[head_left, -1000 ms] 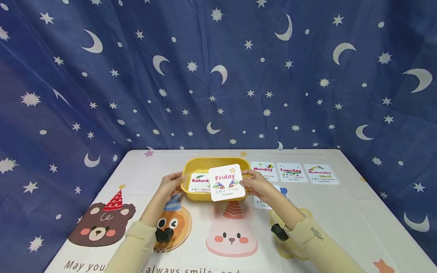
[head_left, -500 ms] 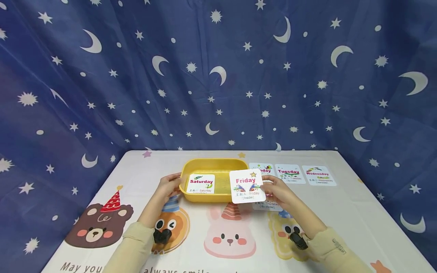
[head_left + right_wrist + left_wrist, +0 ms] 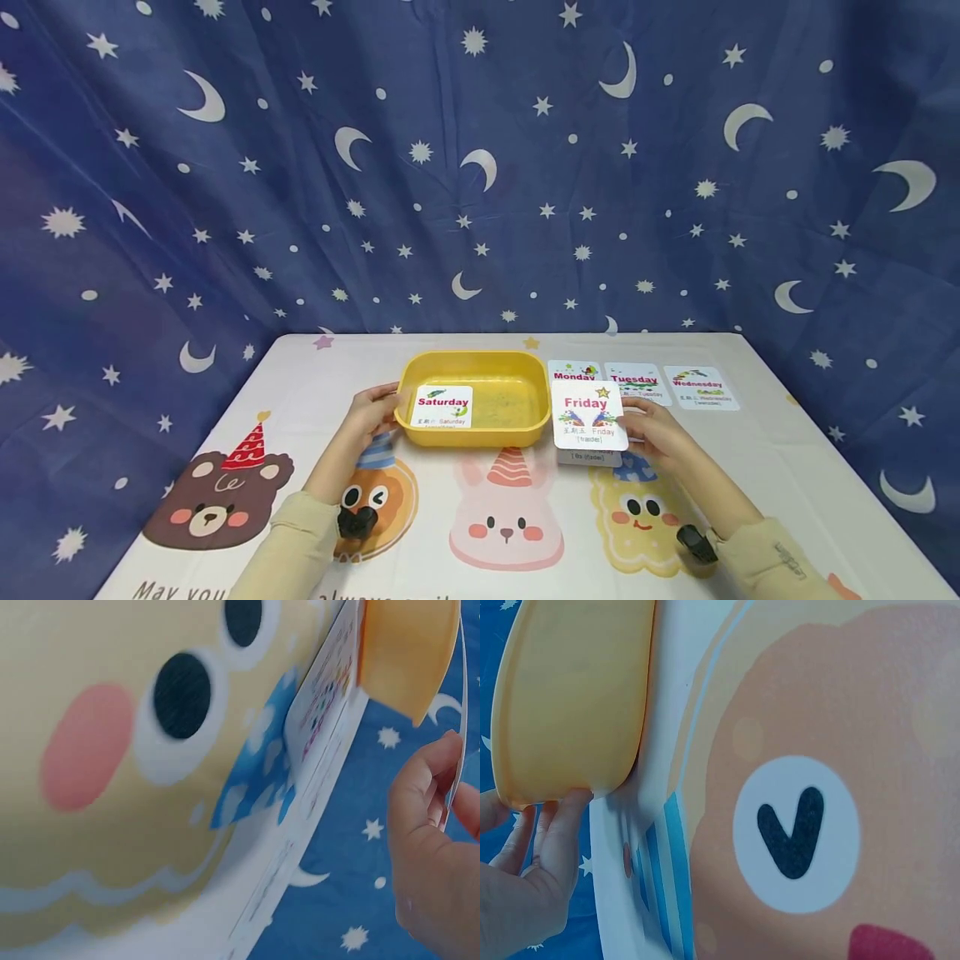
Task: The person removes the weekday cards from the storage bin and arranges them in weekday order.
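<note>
The left hand (image 3: pixel 373 410) grips the left end of the yellow tray (image 3: pixel 513 402), where the Saturday card (image 3: pixel 442 406) lies. The right hand (image 3: pixel 654 429) pinches the Friday card (image 3: pixel 587 421) by its right edge, just beside the tray's right end, raised over another card (image 3: pixel 589 457) that it mostly hides. Behind, the Monday card (image 3: pixel 573 371), Tuesday card (image 3: pixel 633 380) and Wednesday card (image 3: pixel 701 387) form a row on the surface (image 3: pixel 757 467).
</note>
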Motion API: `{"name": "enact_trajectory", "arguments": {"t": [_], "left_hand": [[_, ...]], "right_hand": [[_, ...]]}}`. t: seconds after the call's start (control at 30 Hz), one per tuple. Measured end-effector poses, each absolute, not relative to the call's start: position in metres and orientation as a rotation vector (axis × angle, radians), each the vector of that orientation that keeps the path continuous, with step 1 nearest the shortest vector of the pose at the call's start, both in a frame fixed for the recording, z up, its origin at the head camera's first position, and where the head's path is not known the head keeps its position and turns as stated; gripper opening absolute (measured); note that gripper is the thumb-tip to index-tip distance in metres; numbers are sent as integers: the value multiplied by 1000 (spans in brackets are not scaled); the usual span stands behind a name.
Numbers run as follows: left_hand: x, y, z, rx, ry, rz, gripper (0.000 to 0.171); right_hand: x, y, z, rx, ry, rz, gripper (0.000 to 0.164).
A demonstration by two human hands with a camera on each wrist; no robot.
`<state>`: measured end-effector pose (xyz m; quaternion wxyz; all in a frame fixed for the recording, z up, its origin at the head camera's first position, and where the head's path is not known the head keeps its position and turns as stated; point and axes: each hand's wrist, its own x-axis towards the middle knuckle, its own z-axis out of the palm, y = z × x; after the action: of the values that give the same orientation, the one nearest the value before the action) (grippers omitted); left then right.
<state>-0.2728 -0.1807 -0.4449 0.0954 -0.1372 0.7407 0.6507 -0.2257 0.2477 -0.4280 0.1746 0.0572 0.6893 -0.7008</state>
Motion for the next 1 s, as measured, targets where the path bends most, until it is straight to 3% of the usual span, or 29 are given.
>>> {"name": "enact_trajectory", "arguments": {"t": [0.53,1.0], "left_hand": [[-271,-183,-443,-371,2166,1972,42],[-274,-182,-444,-420,2167,1943,44]], "right_hand": [[-222,299,-441,265,2153,-1859,69],[-225,334,-459,360,2137,-1863,68]]}}
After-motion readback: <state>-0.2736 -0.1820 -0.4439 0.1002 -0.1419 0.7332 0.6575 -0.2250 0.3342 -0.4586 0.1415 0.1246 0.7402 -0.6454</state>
